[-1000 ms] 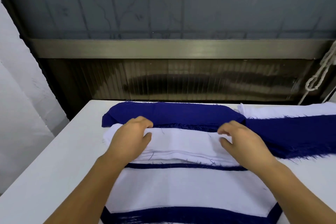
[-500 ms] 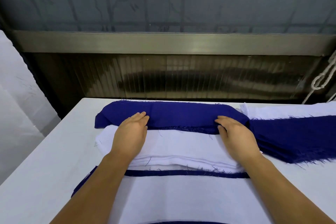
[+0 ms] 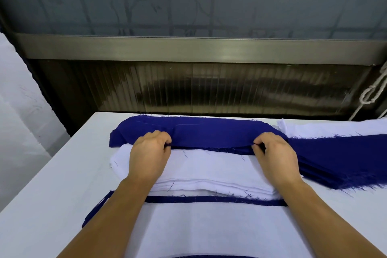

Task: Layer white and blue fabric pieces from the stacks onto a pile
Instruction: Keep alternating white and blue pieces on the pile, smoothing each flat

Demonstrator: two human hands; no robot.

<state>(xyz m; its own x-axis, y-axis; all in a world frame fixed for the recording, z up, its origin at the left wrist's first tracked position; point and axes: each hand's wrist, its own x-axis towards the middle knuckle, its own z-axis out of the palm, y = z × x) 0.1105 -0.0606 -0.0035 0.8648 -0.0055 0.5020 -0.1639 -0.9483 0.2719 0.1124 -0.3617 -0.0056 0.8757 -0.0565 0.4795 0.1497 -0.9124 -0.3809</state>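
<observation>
A stack of blue fabric pieces (image 3: 209,132) lies across the far middle of the white table (image 3: 52,195). In front of it sits a stack of white pieces (image 3: 209,169). Nearest me is the layered pile (image 3: 209,228), white on top with blue edges showing underneath. My left hand (image 3: 148,155) pinches the near edge of the top blue piece at its left. My right hand (image 3: 274,155) pinches the same edge at its right. Both forearms lie over the white stack and the pile.
More blue fabric (image 3: 345,159) and white fabric (image 3: 335,128) lie at the right of the table. A dark ribbed panel and metal rail (image 3: 188,48) run behind the table. A knotted rope (image 3: 372,94) hangs at the far right. The table's left edge drops off.
Both hands moved from the white stack forward to the blue stack, then curled their fingers and took hold of the near edge of the top blue piece.
</observation>
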